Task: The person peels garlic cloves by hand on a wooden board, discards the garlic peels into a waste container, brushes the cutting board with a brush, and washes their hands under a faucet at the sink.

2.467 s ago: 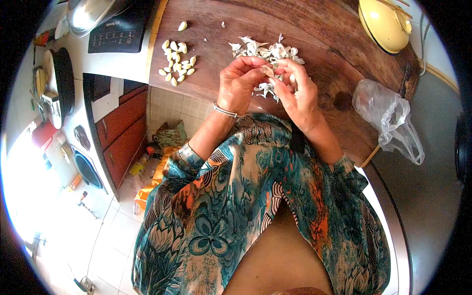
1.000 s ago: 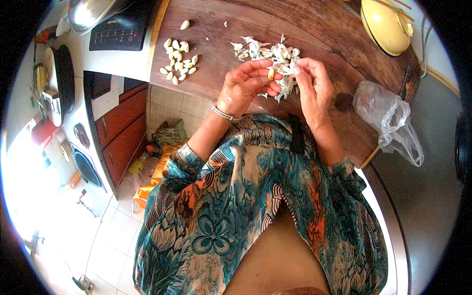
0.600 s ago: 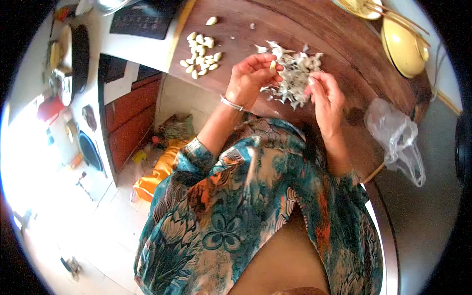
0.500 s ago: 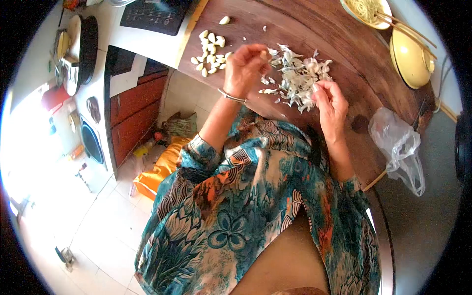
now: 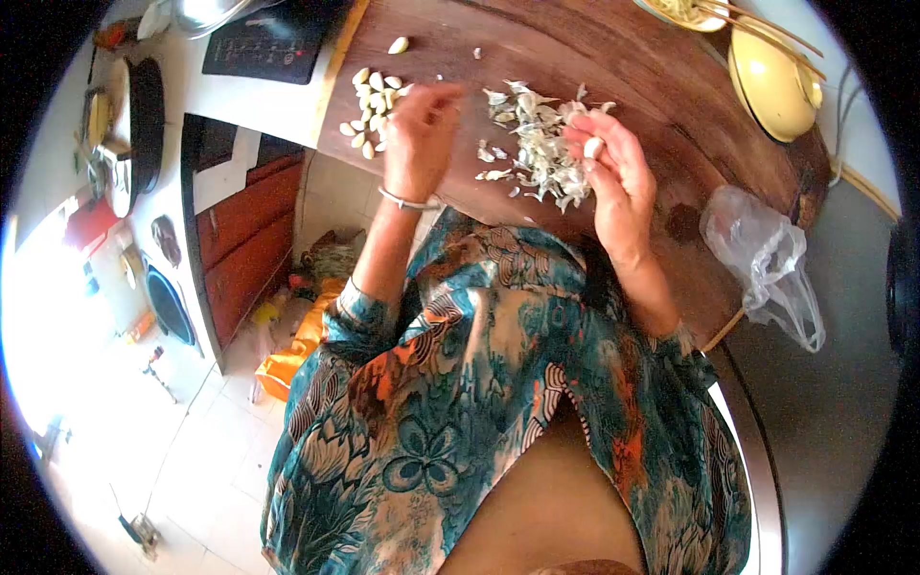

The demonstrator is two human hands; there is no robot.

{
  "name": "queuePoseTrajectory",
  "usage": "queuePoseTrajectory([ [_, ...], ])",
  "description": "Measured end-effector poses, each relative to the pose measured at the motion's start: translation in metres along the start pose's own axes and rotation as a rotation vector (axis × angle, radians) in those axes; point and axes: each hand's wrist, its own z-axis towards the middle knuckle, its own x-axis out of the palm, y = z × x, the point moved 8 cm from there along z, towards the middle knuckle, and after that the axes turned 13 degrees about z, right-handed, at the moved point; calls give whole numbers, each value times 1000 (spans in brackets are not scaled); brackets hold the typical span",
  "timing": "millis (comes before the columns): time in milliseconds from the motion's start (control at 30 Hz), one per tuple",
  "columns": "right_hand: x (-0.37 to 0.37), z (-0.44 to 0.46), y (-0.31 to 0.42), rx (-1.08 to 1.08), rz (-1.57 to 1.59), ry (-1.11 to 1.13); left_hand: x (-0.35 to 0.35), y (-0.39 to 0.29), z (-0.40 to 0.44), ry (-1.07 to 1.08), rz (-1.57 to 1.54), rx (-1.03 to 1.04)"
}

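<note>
My right hand point(image 5: 623, 187) is turned palm up at the right side of a heap of garlic skins point(image 5: 548, 144). A garlic clove point(image 5: 593, 148) is held between its thumb and fingers. My left hand point(image 5: 422, 134), with a bracelet at the wrist, hovers beside the peeled garlic cloves point(image 5: 374, 101) and covers some of them. Motion smears its fingers, so whether anything is in them does not show. One peeled clove point(image 5: 399, 44) lies apart, farther back on the dark wooden table point(image 5: 565, 48).
A crumpled clear plastic bag point(image 5: 757, 254) lies at the table's right edge. At the back right are a yellow bowl point(image 5: 774, 81) and a dish of noodles point(image 5: 685, 10) with chopsticks point(image 5: 767, 36) across it. A black cooktop point(image 5: 268, 43) is at the left.
My left hand has moved left from the skins towards the peeled cloves. My right hand has turned upward, showing the clove in its fingers. The whole view has shifted slightly.
</note>
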Motion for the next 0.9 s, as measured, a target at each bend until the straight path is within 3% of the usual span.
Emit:
queuePoseTrajectory([
  [100, 13, 2, 13, -98, -33, 23, 69, -34, -34, 446, -745, -351],
  [167, 19, 1, 20, -168, -168, 54, 92, -55, -42, 539, -960, -361],
  [300, 22, -5, 23, -256, -470, 114, 112, -58, -46, 578, -1036, -469],
  [467, 11, -4, 30, -333, -404, 82, 105, -44, -42, 461, -957, -423],
  [567, -8, -2, 16, -157, -241, -35, 95, -48, -38, 434, -871, -296],
  [800, -10, 3, 6, 99, -160, 76, 67, -70, -30, 324, -312, 133],
  [900, -8, 2, 5, 180, -129, 98, 65, -73, -30, 311, -231, 287],
])
